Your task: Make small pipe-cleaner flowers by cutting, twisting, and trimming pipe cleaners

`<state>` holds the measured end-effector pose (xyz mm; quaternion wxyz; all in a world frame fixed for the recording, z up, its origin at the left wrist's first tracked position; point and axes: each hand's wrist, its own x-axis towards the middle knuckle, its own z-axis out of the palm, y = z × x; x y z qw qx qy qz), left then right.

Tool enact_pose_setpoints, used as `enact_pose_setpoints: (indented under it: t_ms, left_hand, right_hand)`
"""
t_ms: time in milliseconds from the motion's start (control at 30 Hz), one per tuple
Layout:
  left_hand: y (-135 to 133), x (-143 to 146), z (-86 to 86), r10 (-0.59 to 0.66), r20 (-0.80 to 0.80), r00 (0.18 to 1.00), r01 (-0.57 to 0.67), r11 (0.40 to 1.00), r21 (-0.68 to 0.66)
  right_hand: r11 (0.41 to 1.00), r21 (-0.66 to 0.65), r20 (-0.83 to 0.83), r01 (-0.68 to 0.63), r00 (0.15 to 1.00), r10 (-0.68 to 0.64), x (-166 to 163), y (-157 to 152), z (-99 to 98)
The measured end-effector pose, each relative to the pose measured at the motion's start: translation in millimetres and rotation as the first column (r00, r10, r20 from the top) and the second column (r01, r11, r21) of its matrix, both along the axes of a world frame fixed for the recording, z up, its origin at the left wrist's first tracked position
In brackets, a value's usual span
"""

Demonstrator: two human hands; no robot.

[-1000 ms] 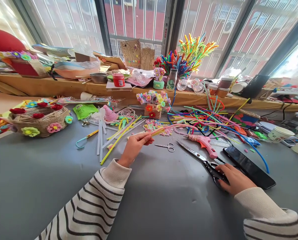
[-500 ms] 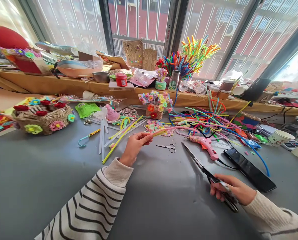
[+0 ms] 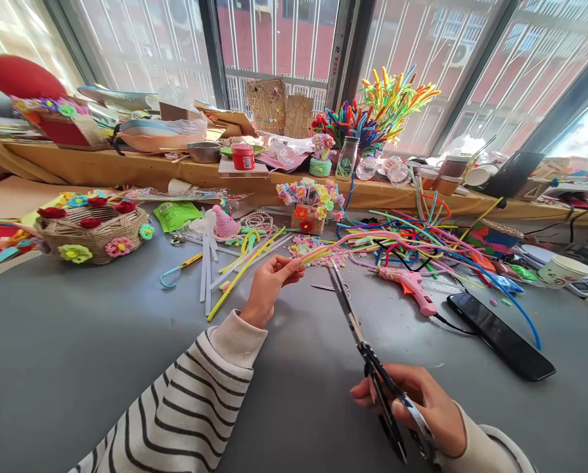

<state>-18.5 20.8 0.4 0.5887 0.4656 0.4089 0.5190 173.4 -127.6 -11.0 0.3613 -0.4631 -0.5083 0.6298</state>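
Note:
My left hand pinches a bundle of pipe cleaners, yellow and pink, which stretches to the right over the grey table. My right hand grips the handles of large black scissors. Their blades point up and away, with the tips close to the pipe cleaners just right of my left fingers. Both sleeves are cream with dark stripes.
A pink glue gun and a black phone lie to the right. Small scissors lie behind the blades. A heap of coloured pipe cleaners, a woven basket with flowers, a flower pot and a cluttered window ledge lie beyond.
My right hand has lifted the large scissors off the table, swung them left and pointed the blades toward the pipe cleaners. My left hand has hardly moved.

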Motion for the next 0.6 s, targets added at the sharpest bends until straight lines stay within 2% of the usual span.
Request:
enact_pose_setpoints:
  t_ms: [233, 500, 600]
  left_hand:
    - [-1, 1, -1.1, -0.015, -0.056, 0.998, 0.02, 0.995, 0.099]
    - [-6, 3, 3.5, -0.124, -0.168, 0.978, 0.154, 0.973, 0.175]
    - [-7, 4, 5.0, -0.15, -0.213, 0.965, 0.189, 0.966, 0.175]
  right_hand:
    - [0.998, 0.064, 0.027, -0.01, 1.0, 0.008, -21, 8, -0.6]
    - [0.996, 0.092, 0.014, -0.006, 1.0, 0.005, -30, 19, -5.9]
    - [0.994, 0.097, -0.014, 0.041, 0.999, -0.04, -34, 21, -8.0]
